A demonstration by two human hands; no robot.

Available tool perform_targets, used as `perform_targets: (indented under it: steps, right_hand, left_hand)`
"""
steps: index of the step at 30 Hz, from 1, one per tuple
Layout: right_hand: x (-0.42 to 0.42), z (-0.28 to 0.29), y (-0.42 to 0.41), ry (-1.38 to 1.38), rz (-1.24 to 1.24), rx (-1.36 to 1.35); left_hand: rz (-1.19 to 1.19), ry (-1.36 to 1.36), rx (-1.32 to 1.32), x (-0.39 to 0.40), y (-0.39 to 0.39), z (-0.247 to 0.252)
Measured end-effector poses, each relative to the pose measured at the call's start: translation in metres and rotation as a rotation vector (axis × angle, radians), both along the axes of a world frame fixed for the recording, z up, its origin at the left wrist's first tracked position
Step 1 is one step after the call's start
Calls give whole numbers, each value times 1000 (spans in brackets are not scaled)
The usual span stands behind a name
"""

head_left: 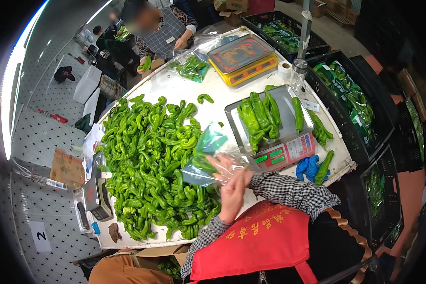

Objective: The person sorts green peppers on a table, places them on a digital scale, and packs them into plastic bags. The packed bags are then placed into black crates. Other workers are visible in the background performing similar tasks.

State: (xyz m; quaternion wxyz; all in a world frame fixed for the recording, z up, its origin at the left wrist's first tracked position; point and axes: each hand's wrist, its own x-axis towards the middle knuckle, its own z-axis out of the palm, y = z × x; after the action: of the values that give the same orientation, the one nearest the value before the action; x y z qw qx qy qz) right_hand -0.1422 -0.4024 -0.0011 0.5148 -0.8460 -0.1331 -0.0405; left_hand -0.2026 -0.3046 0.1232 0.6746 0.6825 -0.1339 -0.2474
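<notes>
My left hand (231,198) pinches the mouth of a clear plastic bag (239,158) with dark green printed parts. My right hand (220,166) reaches inside that bag, its fingers pointing left. Green pepper (201,162) shows by the fingertips, but glare on the film hides whether they grip it. Beside the bag, to the left, spreads a large heap of curled green peppers (152,152). To the right stands a digital scale (283,153) with lit green displays. Several long green peppers (259,115) lie on its steel tray (287,103).
Blue gloves (308,168) and loose peppers (319,129) lie right of the scale. Farther back are a yellow scale (246,69), a label roll (284,69) and a glass jar (299,74). A co-worker (167,32) stands across the table. Black crates (355,67) of bagged peppers line the right.
</notes>
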Motion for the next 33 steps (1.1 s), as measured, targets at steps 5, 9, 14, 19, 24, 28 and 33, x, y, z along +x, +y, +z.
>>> perform_targets:
  steps: [5, 9, 14, 19, 24, 28, 33]
  right_hand:
    - [-16, 64, -5, -48, 127, -56]
    - [-53, 99, -48, -233, 27, -135]
    - [-47, 95, -121, -230, -572, -470]
    - [-20, 72, -147, -66, -597, -639]
    - [-24, 59, -151, -82, -580, -711]
    - [-30, 72, -145, -58, -599, -838]
    - [-25, 72, -161, -14, -560, -731]
  left_hand:
    - [401, 126, -331, 51, 30, 0]
    - [400, 177, -289, 65, 52, 7]
    - [361, 196, -297, 69, 44, 3]
    - [343, 220, -284, 68, 45, -1]
    - [331, 192, -272, 67, 50, 4]
    - [302, 144, -172, 75, 58, 4]
    - [247, 42, -47, 85, 64, 10]
